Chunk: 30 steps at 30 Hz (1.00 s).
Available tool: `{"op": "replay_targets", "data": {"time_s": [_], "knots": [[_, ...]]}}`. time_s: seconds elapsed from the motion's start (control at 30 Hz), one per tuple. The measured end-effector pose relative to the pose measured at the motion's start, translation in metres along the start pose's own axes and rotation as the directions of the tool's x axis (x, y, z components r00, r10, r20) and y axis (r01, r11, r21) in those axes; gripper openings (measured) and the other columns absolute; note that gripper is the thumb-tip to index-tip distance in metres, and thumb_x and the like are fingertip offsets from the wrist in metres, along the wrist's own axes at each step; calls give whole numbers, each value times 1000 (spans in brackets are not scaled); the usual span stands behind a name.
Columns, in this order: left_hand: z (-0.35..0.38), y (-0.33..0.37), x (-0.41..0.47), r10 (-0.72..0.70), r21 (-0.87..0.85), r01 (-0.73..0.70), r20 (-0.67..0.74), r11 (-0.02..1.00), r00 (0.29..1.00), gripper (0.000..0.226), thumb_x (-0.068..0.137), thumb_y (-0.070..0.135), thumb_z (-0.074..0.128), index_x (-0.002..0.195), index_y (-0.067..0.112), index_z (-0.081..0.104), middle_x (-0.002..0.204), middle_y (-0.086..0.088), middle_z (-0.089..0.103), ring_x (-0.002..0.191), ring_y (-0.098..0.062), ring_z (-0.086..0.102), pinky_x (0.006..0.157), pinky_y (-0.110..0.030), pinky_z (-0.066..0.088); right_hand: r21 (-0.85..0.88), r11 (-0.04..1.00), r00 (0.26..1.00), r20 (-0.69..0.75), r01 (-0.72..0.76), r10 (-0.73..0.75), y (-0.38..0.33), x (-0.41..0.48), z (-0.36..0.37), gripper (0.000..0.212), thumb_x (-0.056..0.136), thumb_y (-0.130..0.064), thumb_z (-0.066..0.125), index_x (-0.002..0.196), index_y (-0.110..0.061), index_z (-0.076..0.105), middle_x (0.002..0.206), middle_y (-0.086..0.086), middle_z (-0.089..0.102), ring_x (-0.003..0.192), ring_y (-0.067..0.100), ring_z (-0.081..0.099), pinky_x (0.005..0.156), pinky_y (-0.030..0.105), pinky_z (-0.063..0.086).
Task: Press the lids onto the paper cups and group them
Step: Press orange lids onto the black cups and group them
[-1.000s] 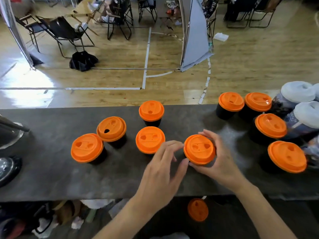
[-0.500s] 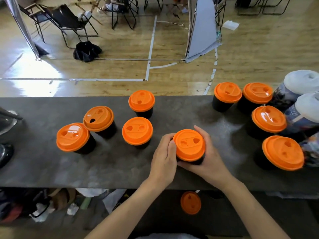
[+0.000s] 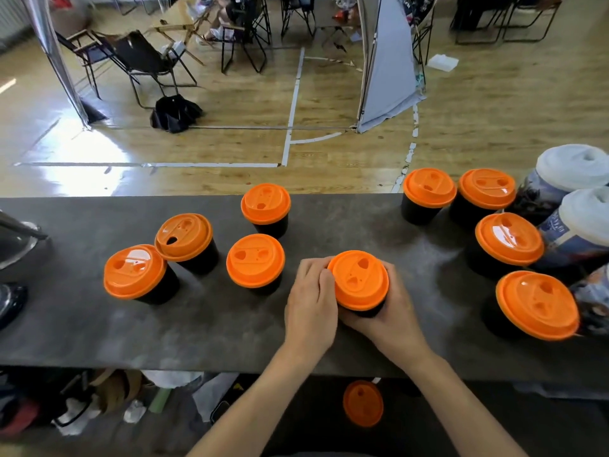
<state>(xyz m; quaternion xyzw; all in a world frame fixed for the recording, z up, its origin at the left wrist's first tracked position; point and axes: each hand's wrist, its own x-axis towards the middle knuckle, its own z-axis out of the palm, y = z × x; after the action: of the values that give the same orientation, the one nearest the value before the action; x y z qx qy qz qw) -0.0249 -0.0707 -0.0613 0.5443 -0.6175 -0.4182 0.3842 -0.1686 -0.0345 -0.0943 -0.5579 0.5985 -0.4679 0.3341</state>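
Counter (image 3: pixel 99 324) of mottled grey holds lidded cups (image 3: pixel 255 262); wooden floor (image 3: pixel 230 150), chairs (image 3: pixel 145 61) beyond.

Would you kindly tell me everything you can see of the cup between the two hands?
The cup is black and paper-looking, standing on the dark counter, capped with a glossy orange plastic lid showing recessed marks. The left hand grips its left side, the right hand wraps its right; no other cup touches it.
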Motion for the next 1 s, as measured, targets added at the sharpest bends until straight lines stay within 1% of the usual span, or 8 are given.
{"op": "replay_targets", "data": {"time_s": [0.1, 0.17, 0.33, 0.53, 0.63, 0.8, 0.9, 1.0], "knots": [[-6, 2, 15, -29, -84, 35, 70, 996, 997, 34, 113, 30, 37, 112, 24, 71, 111, 6, 69, 106, -4, 64, 93, -28, 50, -11, 998, 990, 131, 56, -54, 7, 7, -10, 99, 65, -35, 96, 145, -39, 37, 136, -29, 52, 132, -2, 50, 103, 8, 39], [-5, 1, 15, -35, -106, 43, 74, 993, 997, 35, 113, 28, 36, 111, 21, 71, 107, 5, 72, 105, -7, 66, 93, -28, 51, -23, 997, 984, 163, 74, -69, 9, 9, -10, 100, 67, -35, 94, 148, -37, 34, 138, -32, 48, 134, -1, 49, 106, 8, 37], [3, -8, 1, -23, -134, 18, -37, 991, 999, 34, 112, 31, 37, 109, 23, 70, 104, 9, 72, 104, -6, 67, 87, -16, 48, -63, 995, 996, 59, 76, -72, 12, 3, 0, 97, 65, -42, 98, 136, -54, 33, 135, -37, 48, 127, -8, 51, 99, 4, 39], [-1, -7, 14, -52, -175, 64, 70, 982, 996, 40, 113, 32, 37, 102, 12, 70, 96, -4, 72, 96, -19, 68, 92, -41, 52, -65, 994, 982, 175, 85, -72, 15, 9, -11, 89, 67, -45, 91, 136, -60, 37, 134, -32, 53, 131, -4, 52, 107, 14, 42], [1, -7, 10, -14, -170, 21, 47, 985, 999, 37, 112, 33, 36, 108, 21, 71, 102, 4, 73, 103, -14, 69, 92, -31, 53, -55, 995, 989, 130, 78, -70, 13, 7, -6, 99, 62, -48, 98, 141, -44, 38, 136, -32, 50, 130, -4, 51, 103, 9, 40], [6, -13, 0, 26, -155, -33, -48, 987, 998, 38, 109, 36, 31, 113, 23, 66, 109, 6, 69, 110, -13, 65, 93, -26, 50, -17, 998, 996, 65, 55, -54, 10, 6, -6, 86, 62, -48, 95, 131, -47, 43, 130, -33, 57, 122, -9, 56, 95, 4, 41], [5, -14, 6, 16, -177, -11, 26, 984, 1000, 39, 108, 36, 30, 113, 21, 67, 112, 2, 69, 112, -14, 64, 96, -30, 50, -20, 998, 994, 93, 66, -64, 12, 7, -7, 81, 65, -41, 89, 132, -48, 44, 128, -33, 59, 122, -8, 57, 96, 6, 42], [-1, -11, 19, 13, -236, 11, 101, 972, 995, 39, 106, 35, 35, 113, 18, 70, 113, 3, 70, 113, -12, 65, 97, -25, 48, -44, 997, 992, 112, 68, -62, 10, 7, -5, 82, 67, -45, 88, 137, -45, 45, 132, -25, 57, 127, -3, 55, 104, 13, 44]]}}
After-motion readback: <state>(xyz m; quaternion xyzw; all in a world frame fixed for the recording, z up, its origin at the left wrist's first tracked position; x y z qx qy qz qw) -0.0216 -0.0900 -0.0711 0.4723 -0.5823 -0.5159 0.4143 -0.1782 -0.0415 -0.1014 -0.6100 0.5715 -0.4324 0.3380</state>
